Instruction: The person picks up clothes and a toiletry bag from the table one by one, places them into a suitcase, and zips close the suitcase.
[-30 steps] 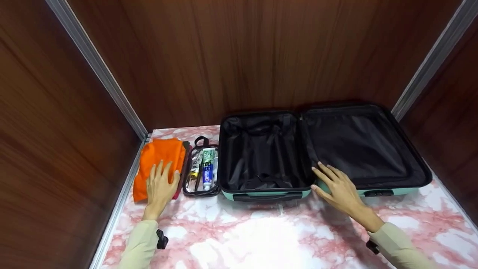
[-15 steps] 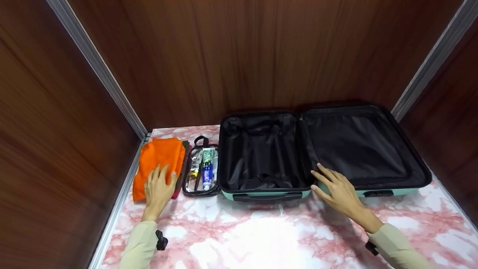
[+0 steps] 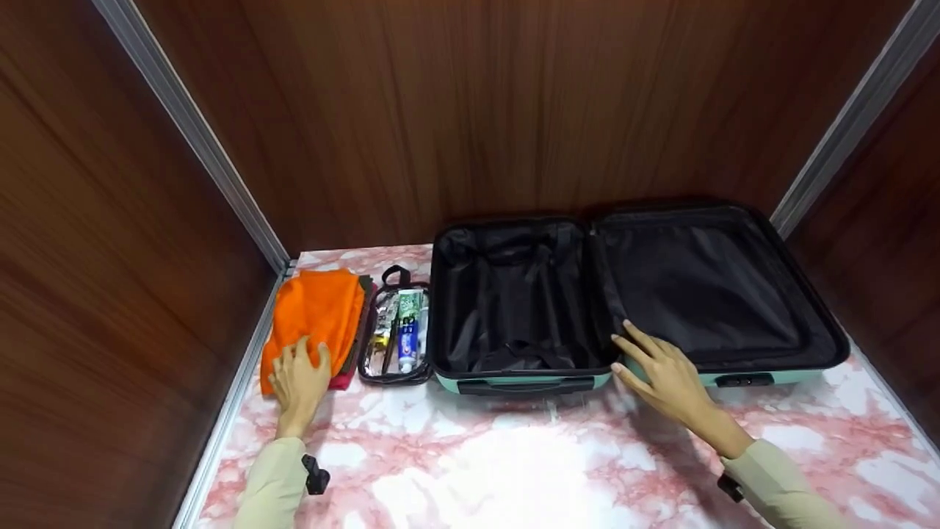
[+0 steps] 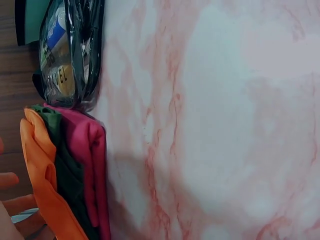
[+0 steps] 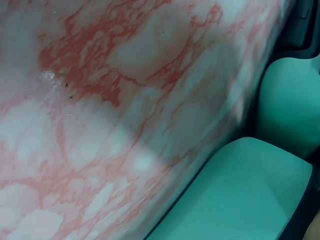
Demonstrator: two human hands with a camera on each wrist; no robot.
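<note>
Over the near end of an orange folded cloth [image 3: 316,301] lies my left hand [image 3: 299,380], its fingers slightly bent and spread on the fabric. Beneath the orange cloth, the left wrist view shows a dark green cloth [image 4: 70,170] and a pink one [image 4: 92,155], stacked in layers. My fingers [image 4: 22,205] show at that view's left edge, beside the orange layer. An opened mint-green suitcase [image 3: 800,376] with black lining lies flat. My right hand [image 3: 667,376] rests with spread fingers at the near edge of its right half, close to the middle hinge.
Between the cloths and the suitcase lies a clear toiletry pouch [image 3: 373,367] with black trim, holding a toothpaste tube [image 3: 408,345] and other small items. Wood-patterned walls [image 3: 470,110] close in the back and sides. The pink marbled tabletop [image 3: 411,455] spreads in front.
My left hand has drawn back toward me across the orange cloth, its fingers bending more. The right hand and suitcase stay where they were.
</note>
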